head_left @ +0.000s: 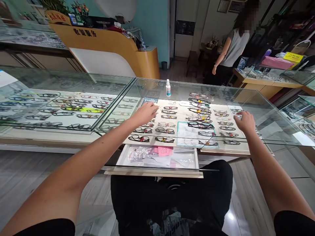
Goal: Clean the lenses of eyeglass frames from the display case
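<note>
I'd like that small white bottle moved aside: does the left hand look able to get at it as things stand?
Probably yes: the small white bottle stands on the glass top, just beyond the left hand, and nothing visible blocks the way between them.

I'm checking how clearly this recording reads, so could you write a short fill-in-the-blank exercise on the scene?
The small white plastic bottle stands ____ on the clear glass countertop, not on its side.
The person's bare hand nearer that bottle is the ____ one.
The brightly coloured paper slips in the open white rectangular drawer are ____.
Missing words: upright; left; pink.
</note>
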Available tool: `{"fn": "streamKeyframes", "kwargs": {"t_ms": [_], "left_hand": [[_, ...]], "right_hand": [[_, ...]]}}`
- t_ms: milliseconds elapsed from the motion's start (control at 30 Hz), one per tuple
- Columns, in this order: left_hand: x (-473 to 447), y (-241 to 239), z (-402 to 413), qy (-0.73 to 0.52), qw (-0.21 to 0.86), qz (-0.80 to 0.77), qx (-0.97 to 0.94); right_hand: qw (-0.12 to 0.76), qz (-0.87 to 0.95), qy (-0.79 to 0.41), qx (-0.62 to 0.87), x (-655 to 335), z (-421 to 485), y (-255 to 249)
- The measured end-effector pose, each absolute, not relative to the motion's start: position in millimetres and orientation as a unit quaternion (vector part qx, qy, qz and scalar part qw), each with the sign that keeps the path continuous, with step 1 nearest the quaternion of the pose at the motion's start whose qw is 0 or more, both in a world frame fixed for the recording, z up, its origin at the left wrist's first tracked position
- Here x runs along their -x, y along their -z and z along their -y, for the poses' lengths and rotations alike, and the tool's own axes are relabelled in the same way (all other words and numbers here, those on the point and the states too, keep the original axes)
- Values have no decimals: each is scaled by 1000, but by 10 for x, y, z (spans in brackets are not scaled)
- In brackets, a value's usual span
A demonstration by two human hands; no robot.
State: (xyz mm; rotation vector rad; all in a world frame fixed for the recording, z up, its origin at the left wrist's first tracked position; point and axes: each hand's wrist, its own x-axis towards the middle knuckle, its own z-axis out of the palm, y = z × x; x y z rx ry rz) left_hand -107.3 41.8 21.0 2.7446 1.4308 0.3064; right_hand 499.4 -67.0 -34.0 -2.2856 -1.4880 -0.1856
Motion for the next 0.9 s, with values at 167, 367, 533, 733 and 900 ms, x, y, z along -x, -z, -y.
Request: {"fn": "streamKeyframes", "kwargs": {"t_ms": [167,367,533,733,900], "left_hand": [[635,-255,-555,-147,21,-454,-879],[11,-287,-724,-189,26,-491,-850],[-253,-148,-863,-149,55,-482,-861],[-227,-63,-878,-68,97,-440,-890],[-180,-150,-794,4,111,-417,-902]], "right_hand": [[190,533,74,821,-4962,677,321],[175,529,76,827,-4926,688,282],[190,535,78,819,-4936,694,284],[187,537,72,820,-4927,709,257],[160,535,55,828,-4834,771,144]]}}
